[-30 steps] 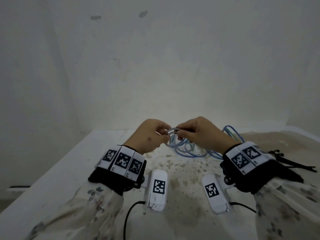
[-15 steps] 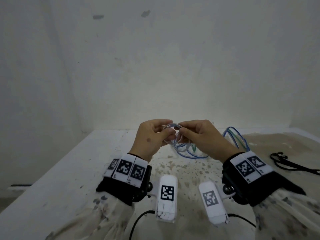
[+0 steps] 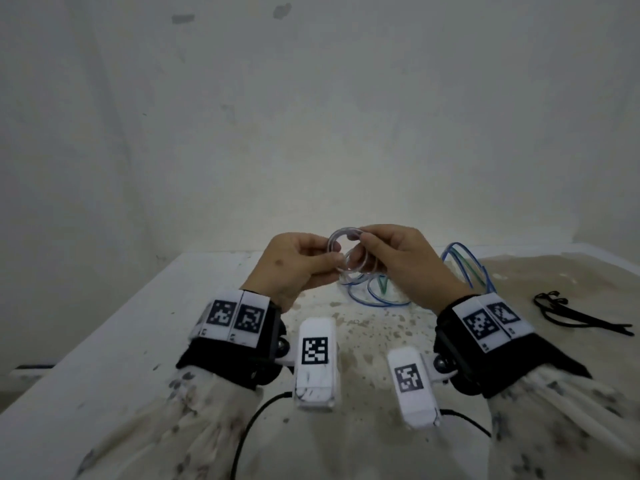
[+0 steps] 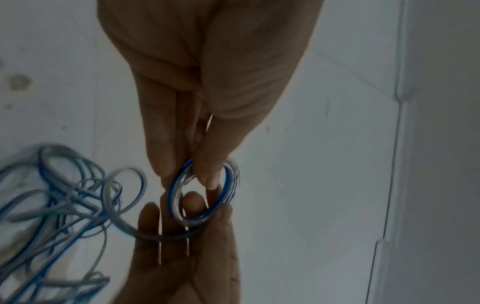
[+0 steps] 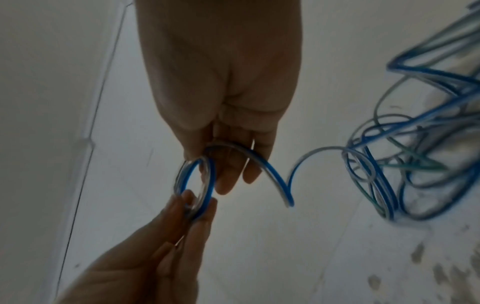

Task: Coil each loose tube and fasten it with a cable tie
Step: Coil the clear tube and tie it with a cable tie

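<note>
A small coil point(image 3: 347, 252) of clear tube with a blue stripe is held up above the table between both hands. My left hand point(image 3: 300, 263) pinches one side of the coil point(image 4: 202, 193) between thumb and fingers. My right hand point(image 3: 401, 258) pinches the other side of the coil point(image 5: 196, 185), and the tube's free length point(image 5: 275, 181) arcs from its fingers to a tangle of loose tubes point(image 5: 415, 154). That tangle of blue, clear and green tubes point(image 3: 433, 282) lies on the table behind and below the hands. Black cable ties point(image 3: 575, 315) lie at the right.
The white table point(image 3: 145, 327) is stained brown toward the middle and right. A bare wall point(image 3: 311, 116) stands right behind the table's far edge. The table's left edge drops off near a dark ledge point(image 3: 33, 368).
Both hands have risen off the table and moved away from me with the coil. The coil now stands clear above the tangle, and more of the loose tubes show beneath.
</note>
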